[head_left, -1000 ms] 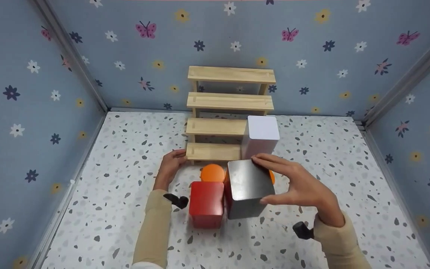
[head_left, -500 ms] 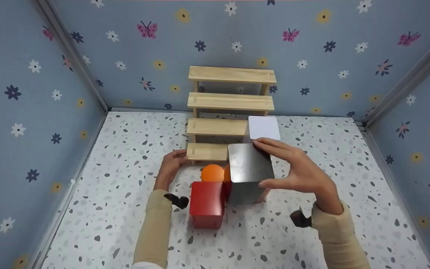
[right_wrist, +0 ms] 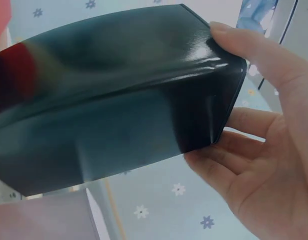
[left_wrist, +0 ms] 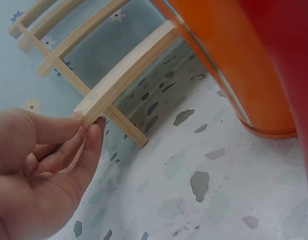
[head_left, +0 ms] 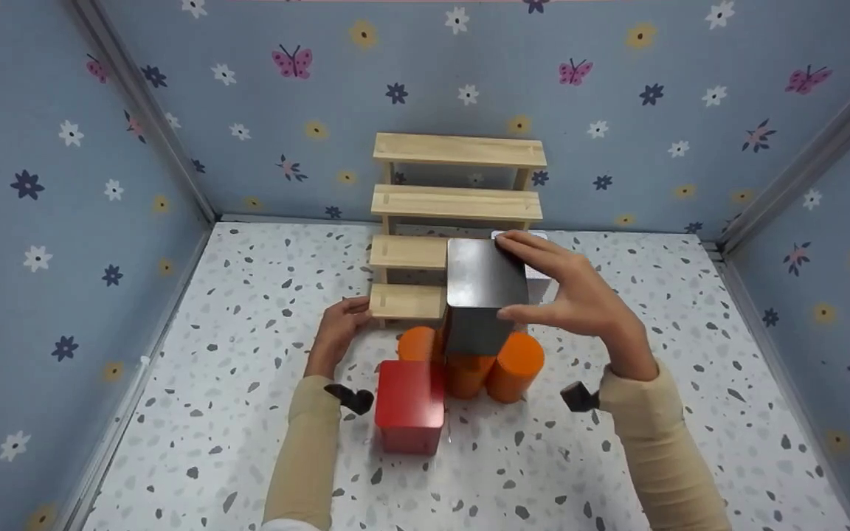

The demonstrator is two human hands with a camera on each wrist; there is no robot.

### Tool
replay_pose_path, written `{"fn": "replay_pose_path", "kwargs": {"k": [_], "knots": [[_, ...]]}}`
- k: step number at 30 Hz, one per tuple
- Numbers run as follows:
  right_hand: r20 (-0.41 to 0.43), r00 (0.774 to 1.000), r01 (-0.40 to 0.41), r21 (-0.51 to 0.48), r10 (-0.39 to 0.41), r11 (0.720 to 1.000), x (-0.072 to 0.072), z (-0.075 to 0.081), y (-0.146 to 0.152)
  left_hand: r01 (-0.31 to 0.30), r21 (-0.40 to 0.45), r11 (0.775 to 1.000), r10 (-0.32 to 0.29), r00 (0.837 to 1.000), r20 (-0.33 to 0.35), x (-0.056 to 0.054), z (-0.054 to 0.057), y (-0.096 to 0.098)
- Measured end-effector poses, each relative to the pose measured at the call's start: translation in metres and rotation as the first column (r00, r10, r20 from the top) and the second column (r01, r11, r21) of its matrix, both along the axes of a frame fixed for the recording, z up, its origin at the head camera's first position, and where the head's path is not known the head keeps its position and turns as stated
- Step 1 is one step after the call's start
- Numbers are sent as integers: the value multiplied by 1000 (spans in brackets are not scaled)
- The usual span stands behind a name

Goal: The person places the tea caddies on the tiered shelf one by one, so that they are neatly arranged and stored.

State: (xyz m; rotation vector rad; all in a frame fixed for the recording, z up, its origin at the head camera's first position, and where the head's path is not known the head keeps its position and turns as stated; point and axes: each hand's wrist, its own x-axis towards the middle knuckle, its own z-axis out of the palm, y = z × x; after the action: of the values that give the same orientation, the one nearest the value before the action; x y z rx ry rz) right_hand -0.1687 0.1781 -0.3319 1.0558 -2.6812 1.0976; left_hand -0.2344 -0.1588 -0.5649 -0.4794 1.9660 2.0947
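My right hand [head_left: 580,295] grips a tall black rectangular box [head_left: 484,273] near its top, thumb on one side and fingers on the other. The box is raised in front of the stepped wooden rack [head_left: 458,200] and hides the right part of its lower steps. In the right wrist view, the box's glossy sides [right_wrist: 118,100] fill much of the frame. My left hand [head_left: 336,332] pinches the left end of the rack's lowest step between thumb and fingers, as the left wrist view shows on the step [left_wrist: 123,75].
A red box [head_left: 410,394] stands in front of the rack. Several orange cylinders [head_left: 517,361] stand behind and beside it. A white box [head_left: 538,286], partly hidden, stands at the rack's right. Flower-patterned walls [head_left: 248,96] enclose the speckled surface [head_left: 233,413] behind and at both sides.
My right hand has moved the black box up the picture toward the rack, uncovering orange cylinders and covering more of the white box. My left hand has stayed at the step's end.
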Motion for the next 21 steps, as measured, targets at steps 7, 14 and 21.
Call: {"fn": "replay_pose_path", "kwargs": {"k": [7,14,21], "knots": [[10,1000,12,-33,-11,999,-21,-10,-10,-3,-4,1000,3,1000,-15,2,-1,0],[39,999,1,-71,2,997,-40,-22,-19,-7,-20,1000,6,1000,-8,1,1,0],[73,997,32,-54,-28,998,-57,-31,-24,-7,-28,1000,8,1000,27,1,3,0]]}}
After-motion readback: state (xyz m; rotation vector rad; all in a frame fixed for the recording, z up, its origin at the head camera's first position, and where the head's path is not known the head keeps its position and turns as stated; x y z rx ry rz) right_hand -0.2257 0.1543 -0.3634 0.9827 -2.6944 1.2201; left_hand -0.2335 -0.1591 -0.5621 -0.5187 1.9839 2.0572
